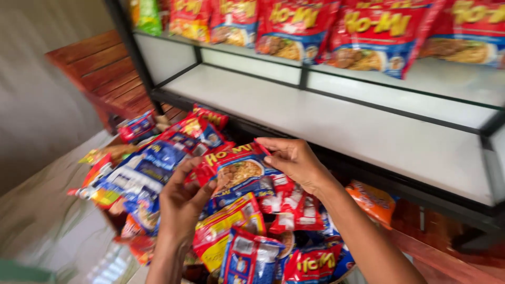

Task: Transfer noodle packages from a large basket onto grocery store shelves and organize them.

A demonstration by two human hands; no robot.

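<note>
Head view: white shelf [336,123] runs above a heap of noodle packets [158,173], and over the heap the right hand [294,160] and left hand [181,202] each pinch one red-blue packet [236,171] between them.

Both bare forearms rise from the bottom edge toward the middle of the frame. The left hand [181,202] sits left of centre, back to the camera, fingers curled in a pinch. The right hand [294,160], just right of centre, is bent at the wrist, fingertips pinched and pointing left.
</note>
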